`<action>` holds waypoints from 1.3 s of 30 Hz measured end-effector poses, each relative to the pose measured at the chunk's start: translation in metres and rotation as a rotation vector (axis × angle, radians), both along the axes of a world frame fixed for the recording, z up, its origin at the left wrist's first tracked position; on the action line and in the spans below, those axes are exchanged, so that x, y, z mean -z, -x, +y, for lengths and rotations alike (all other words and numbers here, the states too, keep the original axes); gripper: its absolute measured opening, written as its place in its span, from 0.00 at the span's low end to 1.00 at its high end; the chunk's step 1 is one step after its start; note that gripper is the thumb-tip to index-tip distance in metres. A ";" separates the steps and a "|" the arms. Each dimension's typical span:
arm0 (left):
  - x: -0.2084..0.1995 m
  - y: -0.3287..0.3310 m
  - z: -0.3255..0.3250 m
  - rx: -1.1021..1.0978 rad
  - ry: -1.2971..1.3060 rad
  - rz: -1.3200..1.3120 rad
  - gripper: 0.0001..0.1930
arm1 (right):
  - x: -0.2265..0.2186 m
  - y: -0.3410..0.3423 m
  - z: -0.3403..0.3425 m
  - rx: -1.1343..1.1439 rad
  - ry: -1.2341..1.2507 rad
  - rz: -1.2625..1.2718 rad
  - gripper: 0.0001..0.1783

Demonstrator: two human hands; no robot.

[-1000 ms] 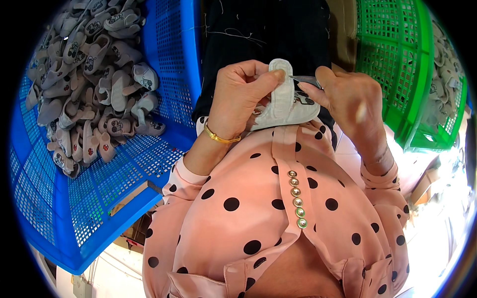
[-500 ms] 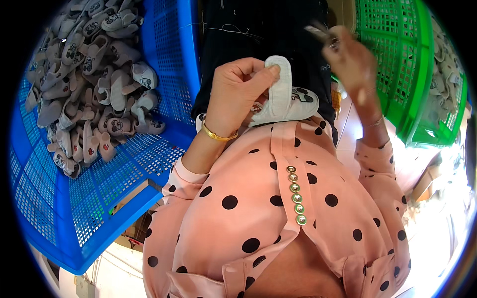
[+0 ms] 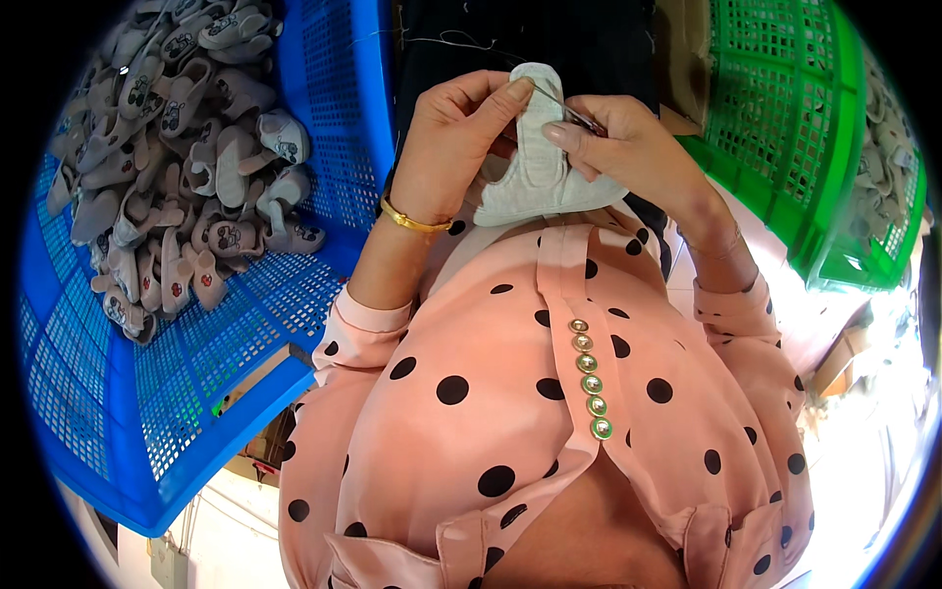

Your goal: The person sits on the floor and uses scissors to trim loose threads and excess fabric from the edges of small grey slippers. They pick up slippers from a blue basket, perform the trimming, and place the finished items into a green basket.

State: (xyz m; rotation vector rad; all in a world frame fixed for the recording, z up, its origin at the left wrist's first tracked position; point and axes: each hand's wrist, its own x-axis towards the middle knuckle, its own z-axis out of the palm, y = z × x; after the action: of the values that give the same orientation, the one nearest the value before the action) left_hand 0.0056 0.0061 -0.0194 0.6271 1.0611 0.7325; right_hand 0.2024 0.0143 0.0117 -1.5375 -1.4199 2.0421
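Above my lap is a small white cloth shoe (image 3: 543,182), its strap standing up. My left hand (image 3: 456,128) is closed on the strap, pinching its top edge between thumb and fingers. From the other side, my right hand (image 3: 638,147) is wrapped round a pair of metal thread snips (image 3: 589,120). Their thin blades lie along the strap and reach toward my left thumb; I cannot tell whether they touch a thread. My right fingers partly hide the snips and rest against the strap.
On the left, a blue plastic basket (image 3: 339,108) holds a heap of similar pale shoes (image 3: 182,157) with small printed pictures. A green plastic basket (image 3: 775,108) with more shoes stands on the right. Loose threads (image 3: 451,41) lie on my dark trousers (image 3: 442,64).
My right hand has come in from the upper right and brought the snips to the strap. My left hand has raised the shoe slightly, and its printed toe is now mostly covered.
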 end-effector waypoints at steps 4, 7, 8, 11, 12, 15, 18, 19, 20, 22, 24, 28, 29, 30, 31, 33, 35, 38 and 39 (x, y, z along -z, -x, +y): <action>-0.006 -0.011 -0.012 -0.225 -0.445 0.337 0.08 | 0.020 0.000 0.005 0.045 0.021 0.053 0.18; -0.018 0.006 -0.021 0.083 -0.891 0.701 0.15 | 0.022 0.002 0.006 0.085 0.082 0.050 0.18; -0.021 0.005 -0.023 0.117 -0.911 0.747 0.16 | 0.024 0.004 0.004 0.100 0.094 0.038 0.19; -0.030 -0.005 -0.031 0.218 -0.949 0.952 0.22 | 0.024 0.006 0.003 0.157 0.117 0.008 0.19; -0.029 -0.008 -0.034 0.212 -0.915 0.990 0.23 | 0.024 0.006 0.003 0.173 0.123 0.000 0.19; -0.021 -0.019 -0.045 0.187 -0.746 0.981 0.27 | 0.026 0.006 -0.003 0.247 0.165 0.057 0.19; -0.007 -0.015 -0.042 0.249 -0.583 0.774 0.24 | 0.025 0.004 -0.009 0.210 0.088 0.003 0.20; -0.003 -0.013 -0.040 0.226 -0.426 0.600 0.22 | 0.025 0.001 -0.011 0.187 -0.058 -0.025 0.20; 0.000 -0.010 -0.038 0.201 -0.270 0.426 0.20 | 0.026 -0.005 -0.013 0.163 -0.204 -0.052 0.20; -0.001 -0.004 -0.032 0.211 -0.071 0.193 0.16 | 0.024 -0.016 -0.015 0.087 -0.519 -0.175 0.20; -0.008 0.000 -0.021 0.287 0.015 0.075 0.12 | 0.021 -0.030 -0.018 -0.017 -0.855 -0.368 0.20; 0.000 0.003 -0.018 0.270 0.123 -0.018 0.14 | 0.014 -0.046 -0.022 -0.289 -1.134 -0.490 0.23; -0.001 0.003 -0.018 0.255 0.142 -0.028 0.13 | 0.014 -0.045 -0.024 -0.308 -1.162 -0.508 0.23; -0.003 0.002 -0.018 0.239 0.163 -0.038 0.13 | 0.013 -0.044 -0.024 -0.324 -1.178 -0.524 0.23; -0.004 0.002 -0.018 0.223 0.183 -0.048 0.12 | 0.011 -0.042 -0.024 -0.340 -1.195 -0.540 0.23; -0.003 0.004 -0.017 0.229 0.203 -0.074 0.13 | 0.010 -0.040 -0.024 -0.356 -1.214 -0.556 0.23; -0.003 0.006 -0.016 0.234 0.212 -0.093 0.13 | 0.010 -0.040 -0.023 -0.356 -1.221 -0.556 0.23; 0.000 0.007 -0.016 0.239 0.218 -0.120 0.13 | 0.010 -0.040 -0.020 -0.396 -1.253 -0.568 0.23; 0.001 0.008 -0.015 0.243 0.224 -0.131 0.13 | 0.010 -0.040 -0.019 -0.400 -1.260 -0.571 0.23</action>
State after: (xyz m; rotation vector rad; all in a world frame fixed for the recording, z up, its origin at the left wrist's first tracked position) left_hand -0.0026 -0.0091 -0.0201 0.4968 0.9114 0.4300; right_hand 0.2422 -0.0044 0.0020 -1.2304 -2.5789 0.3676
